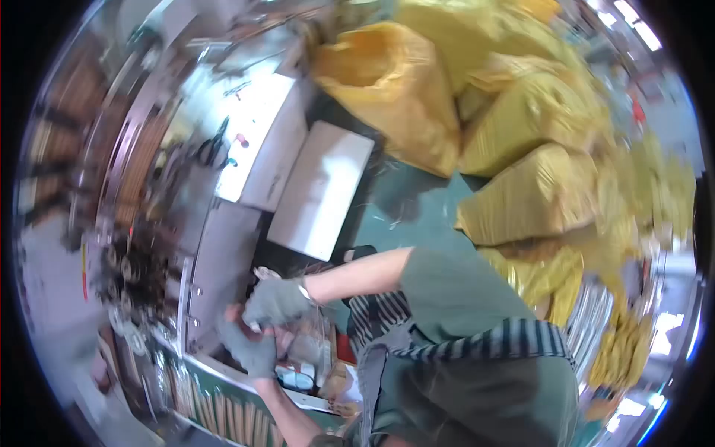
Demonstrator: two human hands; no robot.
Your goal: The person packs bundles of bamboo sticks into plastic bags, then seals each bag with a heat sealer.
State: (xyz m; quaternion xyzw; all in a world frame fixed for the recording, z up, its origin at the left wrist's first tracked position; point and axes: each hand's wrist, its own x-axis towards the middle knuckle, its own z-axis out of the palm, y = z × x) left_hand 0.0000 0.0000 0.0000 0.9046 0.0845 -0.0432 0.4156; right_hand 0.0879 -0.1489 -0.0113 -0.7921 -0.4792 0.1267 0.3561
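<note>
Both my hands wear grey gloves with bare fingertips showing, and they meet above an open drawer (223, 367). My right hand (277, 302) is closed, its fingers curled beside the left one. Just below it my left hand (248, 346) is also bent closed, with its fingertips near the right hand. Whatever lies between the fingers is too small and blurred to name. Inside the drawer, near my left wrist, lie a small white-and-blue item (296, 375) and some clear plastic wrapping (309, 346).
A white box (320, 190) stands beside the workbench cabinet (227, 253). Large yellow sacks (398, 97), one open at the top, crowd the green floor (402, 201). Scissors (216, 145) with dark handles lie on the bright bench top. Blurred machinery (130, 264) is beyond the drawer.
</note>
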